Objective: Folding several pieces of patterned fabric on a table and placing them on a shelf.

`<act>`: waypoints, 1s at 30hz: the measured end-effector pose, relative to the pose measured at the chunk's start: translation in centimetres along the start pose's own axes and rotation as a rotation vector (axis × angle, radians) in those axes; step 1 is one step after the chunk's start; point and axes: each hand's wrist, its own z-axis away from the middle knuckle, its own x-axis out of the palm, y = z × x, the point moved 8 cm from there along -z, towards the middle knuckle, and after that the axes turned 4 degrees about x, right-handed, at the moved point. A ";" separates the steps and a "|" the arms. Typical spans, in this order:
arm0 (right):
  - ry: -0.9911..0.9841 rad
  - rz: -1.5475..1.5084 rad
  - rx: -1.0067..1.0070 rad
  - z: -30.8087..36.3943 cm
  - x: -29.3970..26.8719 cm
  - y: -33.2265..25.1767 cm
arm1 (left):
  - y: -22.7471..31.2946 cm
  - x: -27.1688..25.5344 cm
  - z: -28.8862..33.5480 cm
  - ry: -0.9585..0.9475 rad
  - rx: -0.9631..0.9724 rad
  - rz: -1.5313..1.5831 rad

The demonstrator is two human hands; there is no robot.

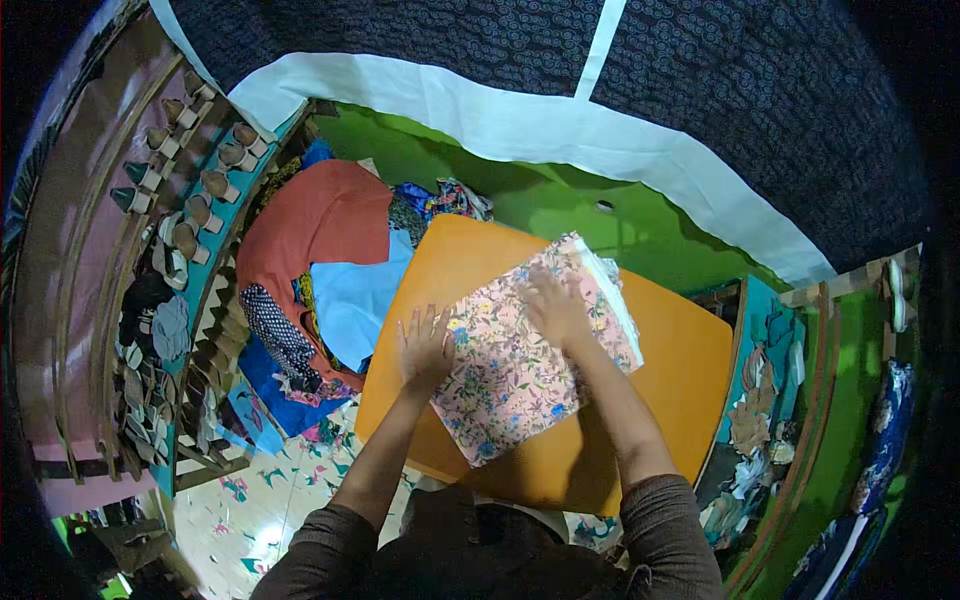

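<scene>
A folded piece of pink floral fabric [505, 375] lies flat and slightly askew on an orange tabletop [670, 310]. A white layer shows along its right edge. My left hand [427, 350] rests at the fabric's left edge, fingers spread and pointing away from me. Farther over, my right hand [556, 308] lies flat on the upper part of the cloth, its fingers apart. Neither hand grips anything.
Left of the table is a heap of cloth, with rust-red fabric [320, 215] and light blue fabric [355, 300]. Wooden shoe forms [215, 185] line a teal shelf at the left. Fabric scraps [750, 410] fill a shelf on the right. A dark patterned curtain [450, 45] hangs behind.
</scene>
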 end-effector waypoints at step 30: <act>0.185 -0.005 0.397 23.4 1.7 5.0 | 2.0 -5.1 4.2 -0.132 0.591 0.110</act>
